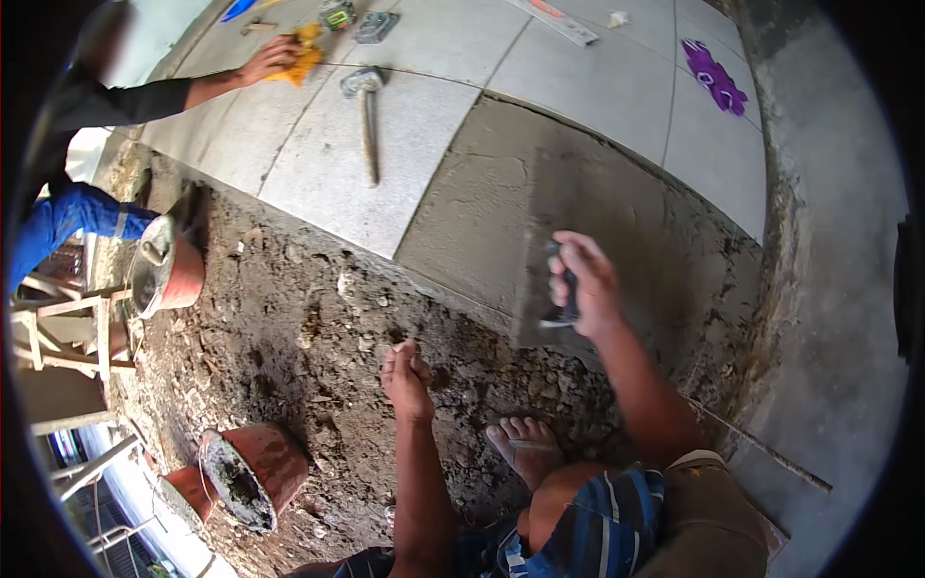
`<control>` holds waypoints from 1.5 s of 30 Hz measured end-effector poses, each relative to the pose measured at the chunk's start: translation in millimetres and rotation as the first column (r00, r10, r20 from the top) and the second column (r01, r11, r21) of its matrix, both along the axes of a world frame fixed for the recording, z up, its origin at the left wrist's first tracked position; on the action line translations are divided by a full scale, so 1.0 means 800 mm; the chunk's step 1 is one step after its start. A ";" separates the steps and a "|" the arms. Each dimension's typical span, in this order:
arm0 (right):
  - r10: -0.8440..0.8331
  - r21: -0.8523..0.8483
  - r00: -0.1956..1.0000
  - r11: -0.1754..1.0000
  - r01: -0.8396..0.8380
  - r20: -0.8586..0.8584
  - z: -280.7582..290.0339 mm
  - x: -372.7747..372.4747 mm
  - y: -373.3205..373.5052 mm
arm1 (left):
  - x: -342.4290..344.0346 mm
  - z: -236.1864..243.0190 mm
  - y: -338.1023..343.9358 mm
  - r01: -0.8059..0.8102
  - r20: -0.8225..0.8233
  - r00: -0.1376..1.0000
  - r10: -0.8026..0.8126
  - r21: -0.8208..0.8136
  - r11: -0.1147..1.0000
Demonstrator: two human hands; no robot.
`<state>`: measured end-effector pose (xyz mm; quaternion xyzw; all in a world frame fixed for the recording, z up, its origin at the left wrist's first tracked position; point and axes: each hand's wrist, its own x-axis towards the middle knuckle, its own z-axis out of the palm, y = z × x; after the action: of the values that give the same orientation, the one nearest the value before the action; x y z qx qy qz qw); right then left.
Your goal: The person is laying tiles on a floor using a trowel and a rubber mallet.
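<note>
Closest in: striped blue shorts [588, 535] at the bottom edge, plus a bare foot in a sandal [525, 445] planted on rough rubble [289, 328]. Off to the lower left, two terracotta-coloured buckets, the nearer bucket [252, 472] tipped on its side with grey mortar caked inside.

Bit further up, left hand [406, 376] loosely curled, fingertips pinched together over the rubble, possibly around a crumb of something but too small to tell. Not gripping any tool.

Right hand [583, 284] clenched around the dark handle of a steel trowel [541, 279], blade flat against the wet mortar bed [491, 231], just at the edge where smooth grey mortar meets the broken ground. Blade blurred, so no detail on it.

Left side, middle distance: another terracotta pot [166, 270] with a metal bowl on top, next to some wooden framing [58, 328].

Past the mortar bed, laid grey tiles [385, 164] in a neat grid. Rubber mallet [366, 116] lying on one of them, handle pointing this way. Purple rag [715, 75] on the tiles far right, beside a concrete wall [829, 241].

Farthest back, top left: a second person in a dark sleeve and blue trousers, their hand [270, 58] pressed down on a yellow cloth [303, 60] on the tile. Couple of small tools and a long level [559, 19] lying near the top edge.
</note>
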<state>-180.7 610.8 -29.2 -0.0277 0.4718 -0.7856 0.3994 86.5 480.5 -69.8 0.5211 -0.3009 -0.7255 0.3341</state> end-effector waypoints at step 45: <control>-0.539 0.180 0.833 0.838 0.515 0.125 -0.052 -0.032 -0.011 | -0.011 0.001 -0.024 0.067 -0.048 0.996 -0.069 -0.032 0.997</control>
<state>-206.6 602.4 -70.6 0.1986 0.4786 -0.8299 0.2067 77.7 461.4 -68.8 0.4875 -0.3213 -0.7443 0.3243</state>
